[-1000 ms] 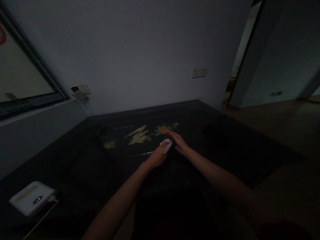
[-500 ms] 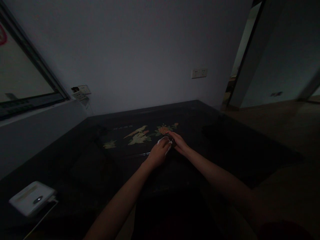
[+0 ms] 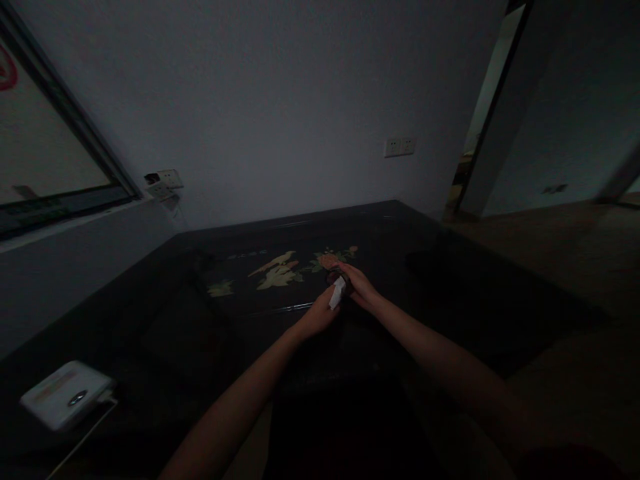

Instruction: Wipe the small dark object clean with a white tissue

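The room is very dark. My left hand (image 3: 317, 315) is closed round a small white cloth or tissue (image 3: 337, 293) that sticks up from its fingers. My right hand (image 3: 356, 283) rests beside it, its fingers curled over a small dark object that I cannot make out. Both hands meet over a black lacquered table (image 3: 450, 280) with an inlaid picture of birds and flowers (image 3: 280, 270).
A white box-like device (image 3: 65, 395) with a cable lies at the table's near left corner. Wall sockets (image 3: 399, 146) sit on the back wall, more sockets (image 3: 165, 182) at the left by a window. A doorway (image 3: 487, 107) opens at the right.
My left hand went forward over the dark object with the white cloth, then drew back toward me. The cloth now stands upright between the hands. My right hand has stayed in place.
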`<state>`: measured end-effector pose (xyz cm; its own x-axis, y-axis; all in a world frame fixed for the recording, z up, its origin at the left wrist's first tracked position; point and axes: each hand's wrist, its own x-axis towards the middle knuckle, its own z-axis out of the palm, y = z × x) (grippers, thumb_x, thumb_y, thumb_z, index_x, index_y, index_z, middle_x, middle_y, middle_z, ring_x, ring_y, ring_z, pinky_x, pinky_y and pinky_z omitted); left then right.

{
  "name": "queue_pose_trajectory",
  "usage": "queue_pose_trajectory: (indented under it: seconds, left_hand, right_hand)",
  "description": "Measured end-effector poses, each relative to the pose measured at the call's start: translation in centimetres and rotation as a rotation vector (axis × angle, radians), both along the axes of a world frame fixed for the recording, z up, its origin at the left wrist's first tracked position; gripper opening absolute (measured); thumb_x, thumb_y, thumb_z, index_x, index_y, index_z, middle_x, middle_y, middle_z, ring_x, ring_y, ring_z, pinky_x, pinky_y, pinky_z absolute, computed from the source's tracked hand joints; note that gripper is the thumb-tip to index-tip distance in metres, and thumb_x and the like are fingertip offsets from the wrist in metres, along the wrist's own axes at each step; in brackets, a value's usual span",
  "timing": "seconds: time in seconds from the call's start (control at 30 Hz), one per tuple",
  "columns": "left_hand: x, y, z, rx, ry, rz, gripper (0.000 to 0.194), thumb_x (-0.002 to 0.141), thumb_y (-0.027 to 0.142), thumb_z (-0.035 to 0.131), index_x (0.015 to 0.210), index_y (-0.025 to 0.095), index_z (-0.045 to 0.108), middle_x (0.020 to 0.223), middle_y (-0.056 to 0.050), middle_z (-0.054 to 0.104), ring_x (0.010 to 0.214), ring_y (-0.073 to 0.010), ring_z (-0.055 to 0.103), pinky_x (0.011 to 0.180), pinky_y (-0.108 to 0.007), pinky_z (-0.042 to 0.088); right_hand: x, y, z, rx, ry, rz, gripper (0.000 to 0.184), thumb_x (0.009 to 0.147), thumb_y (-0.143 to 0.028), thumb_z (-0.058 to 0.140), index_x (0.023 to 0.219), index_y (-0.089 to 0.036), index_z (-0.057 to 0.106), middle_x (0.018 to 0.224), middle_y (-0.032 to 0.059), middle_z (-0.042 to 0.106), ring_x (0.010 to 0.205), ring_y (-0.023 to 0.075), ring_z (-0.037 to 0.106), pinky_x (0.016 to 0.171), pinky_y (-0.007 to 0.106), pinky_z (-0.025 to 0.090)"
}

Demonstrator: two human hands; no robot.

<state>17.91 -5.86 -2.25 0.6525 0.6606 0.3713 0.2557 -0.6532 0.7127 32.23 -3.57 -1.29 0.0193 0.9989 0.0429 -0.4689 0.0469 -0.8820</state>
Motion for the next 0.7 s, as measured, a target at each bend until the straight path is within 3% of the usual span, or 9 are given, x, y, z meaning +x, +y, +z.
queue_pose_trajectory:
  seconds: [0.17,0.33,0.5,0.7]
  left_hand:
    - [0.0,-0.2,0.2,0.005,-0.024,-0.035,0.055,0.079,0.009,0.044,0.134,0.013,0.041,0.139,-0.015,0.048,0.128,-0.025,0.045,0.11,-0.048,0.031]
    - [-0.4,-0.1,0.4,0.192,0.103,-0.004,0.056,0.077,0.006,0.044,0.132,0.011,0.044,0.138,-0.016,0.048,0.13,-0.0232,0.042,0.112,-0.042,0.031]
    - [-1.0,0.1,1.1,0.345,0.384,0.08,0.045,0.08,0.009,0.047,0.125,0.013,0.052,0.129,-0.016,0.054,0.119,-0.0256,0.053,0.102,-0.042,0.043]
    - [-1.0,0.1,1.5,0.598,0.363,0.109,0.037,0.085,0.011,0.046,0.121,0.017,0.054,0.132,-0.016,0.05,0.129,-0.0246,0.042,0.106,-0.046,0.038]
  right_hand:
    - [0.0,-0.1,0.1,-0.002,-0.016,-0.006,0.035,0.063,-0.048,0.075,0.084,-0.021,0.07,0.076,0.0026,0.072,0.075,0.019,0.064,0.073,0.03,0.046]
    - [0.0,-0.4,0.3,0.001,0.003,0.046,0.037,0.063,-0.049,0.075,0.087,-0.021,0.07,0.073,0.0018,0.071,0.07,0.0174,0.063,0.067,0.028,0.046]
    - [-0.1,-0.2,0.1,0.007,0.02,0.007,0.032,0.06,-0.046,0.077,0.081,-0.023,0.072,0.081,0.0004,0.072,0.078,0.0173,0.063,0.072,0.027,0.047]
    - [0.0,0.0,-0.1,0.012,0.017,0.005,0.028,0.064,-0.044,0.075,0.082,-0.023,0.073,0.088,0.0008,0.073,0.086,0.0185,0.063,0.079,0.028,0.046]
